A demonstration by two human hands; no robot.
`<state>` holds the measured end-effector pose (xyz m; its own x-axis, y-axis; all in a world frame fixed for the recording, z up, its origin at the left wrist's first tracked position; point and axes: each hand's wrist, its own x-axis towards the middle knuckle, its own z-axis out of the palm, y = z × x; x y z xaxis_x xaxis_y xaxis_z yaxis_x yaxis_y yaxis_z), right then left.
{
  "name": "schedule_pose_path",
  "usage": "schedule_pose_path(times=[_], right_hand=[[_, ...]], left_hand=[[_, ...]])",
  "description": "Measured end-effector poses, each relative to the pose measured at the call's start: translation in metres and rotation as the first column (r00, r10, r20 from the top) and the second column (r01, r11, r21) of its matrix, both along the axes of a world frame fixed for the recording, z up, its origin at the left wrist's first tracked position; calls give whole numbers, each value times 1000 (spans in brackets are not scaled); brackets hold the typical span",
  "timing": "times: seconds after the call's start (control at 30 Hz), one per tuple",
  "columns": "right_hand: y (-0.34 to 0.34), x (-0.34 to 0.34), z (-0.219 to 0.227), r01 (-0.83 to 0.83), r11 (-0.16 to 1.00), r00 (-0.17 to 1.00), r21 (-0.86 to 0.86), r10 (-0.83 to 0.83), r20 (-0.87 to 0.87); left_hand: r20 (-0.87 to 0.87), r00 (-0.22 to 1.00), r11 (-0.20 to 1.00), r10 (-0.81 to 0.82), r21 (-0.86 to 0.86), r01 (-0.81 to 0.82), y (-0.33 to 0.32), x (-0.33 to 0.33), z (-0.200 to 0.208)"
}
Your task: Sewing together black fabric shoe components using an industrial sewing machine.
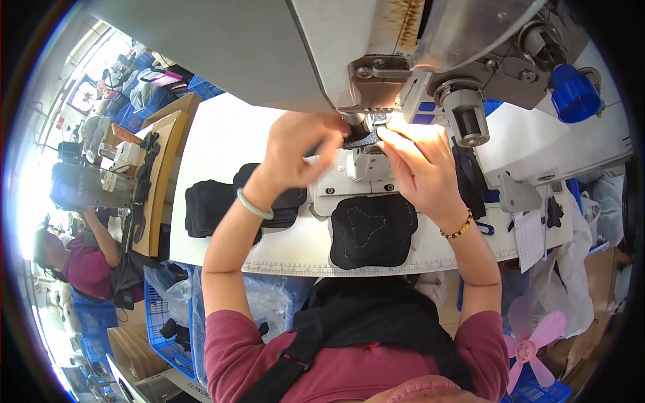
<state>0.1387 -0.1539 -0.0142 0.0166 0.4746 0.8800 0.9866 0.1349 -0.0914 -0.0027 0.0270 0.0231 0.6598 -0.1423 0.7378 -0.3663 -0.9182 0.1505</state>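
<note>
At the sewing machine [269, 47], a small dark fabric piece [365, 140] lies under the needle area, lit by the machine's lamp. My right hand [426, 168] pinches the right end of this piece between thumb and forefinger. My left hand [299, 151] is at its left side, smeared by motion, with its fingertips near the fabric; its grip cannot be made out. In front of the machine's small metal bed [329, 181] lies a black padded fabric piece [373, 232] with a stitched outline. More black pieces are stacked [205, 208] beside my left forearm.
The white table [302, 262] has a ruler strip along its front edge. Blue thread spool [574, 94] sits at the upper right. A pink fan [526, 349] stands low right; blue crates [161, 329] are low left. Another person [87, 265] works at a machine far left.
</note>
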Motion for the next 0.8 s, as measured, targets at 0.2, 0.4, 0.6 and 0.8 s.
schedule_pose_path(times=[0.2, 0.4, 0.6, 0.8], right_hand=[[-1, -7, 3, 40, 999, 997, 1, -39, -69], [-4, -5, -7, -40, 999, 999, 7, 40, 29], [-5, -2, -14, -84, 996, 994, 38, 81, 73], [-1, -22, -14, 16, 1000, 983, 14, -18, 184]], left_hand=[[-339, 873, 329, -350, -917, -224, 35, 35, 11], [-186, 786, -32, -590, -967, -253, 36, 26, -12], [-84, 872, -89, -483, -985, -145, -9, 10, -16], [58, 936, -238, -346, -971, -28, -22, 12, -24]])
